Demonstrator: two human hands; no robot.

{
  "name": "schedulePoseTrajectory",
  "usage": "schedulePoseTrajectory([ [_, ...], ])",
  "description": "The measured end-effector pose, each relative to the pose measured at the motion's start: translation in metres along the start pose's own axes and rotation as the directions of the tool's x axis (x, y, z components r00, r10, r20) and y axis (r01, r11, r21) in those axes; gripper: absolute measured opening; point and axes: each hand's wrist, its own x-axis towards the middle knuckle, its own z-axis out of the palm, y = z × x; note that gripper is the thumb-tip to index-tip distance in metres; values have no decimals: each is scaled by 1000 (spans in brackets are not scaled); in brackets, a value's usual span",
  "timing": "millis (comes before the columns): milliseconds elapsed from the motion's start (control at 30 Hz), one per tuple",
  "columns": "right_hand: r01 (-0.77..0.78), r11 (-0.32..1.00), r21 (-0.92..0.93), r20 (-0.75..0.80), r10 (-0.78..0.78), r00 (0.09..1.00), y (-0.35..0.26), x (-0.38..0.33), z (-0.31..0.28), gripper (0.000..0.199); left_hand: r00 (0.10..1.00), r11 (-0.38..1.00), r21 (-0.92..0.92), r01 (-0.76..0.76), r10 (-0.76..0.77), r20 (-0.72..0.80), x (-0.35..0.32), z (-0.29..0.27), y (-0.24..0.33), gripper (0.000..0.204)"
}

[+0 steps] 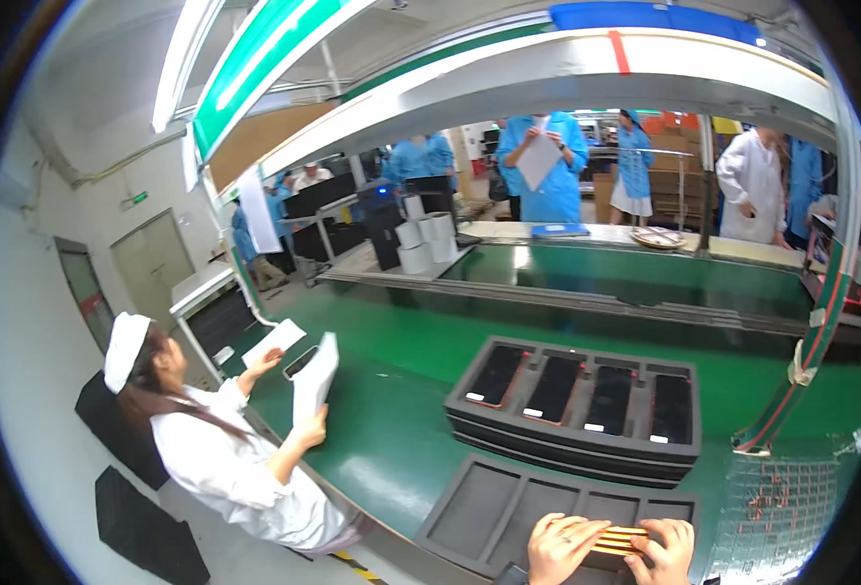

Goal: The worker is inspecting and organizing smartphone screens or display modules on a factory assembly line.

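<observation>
Both hands grip a small stack of thin, orange-edged slabs (620, 539), which look like phones seen edge-on. My left hand (562, 548) closes on the stack's left end, and my right hand (665, 551) on its right end. They are held above a grey foam tray (469, 512) with long recessed compartments, partly hidden by my hands. Just beyond it stands a pile of similar dark trays (567, 441). In the top one several phones (552, 388) lie side by side, with black faces, reddish-orange edges and small white labels.
A clear gridded plastic tray (777, 512) lies at the right, near a taped post (801, 366). On the left a co-worker in white (235, 458) holds a white sheet (313, 385) over the green bench (382, 468). White rolls (421, 249) stand farther back.
</observation>
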Motion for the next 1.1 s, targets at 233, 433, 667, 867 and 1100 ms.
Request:
schedulePoseTrajectory([
  [233,-33,976,216,-75,50,996,-19,48,20,20,999,1000,5,6,-6,-38,3,0,-7,19],
  [433,-37,941,337,-83,69,994,-22,41,16,13,999,1000,19,10,-9,-44,-3,2,-4,23],
  [667,-453,645,615,-104,636,765,-3,2,24,18,995,995,2,-101,100,28,-2,3,-14,26],
  [867,-213,936,280,-176,268,947,14,1,26,10,994,994,106,2,-14,107,-5,-3,-26,21],
  [1100,-239,927,288,-163,294,942,24,-10,17,14,993,997,13,77,-77,87,0,10,-11,19],
])
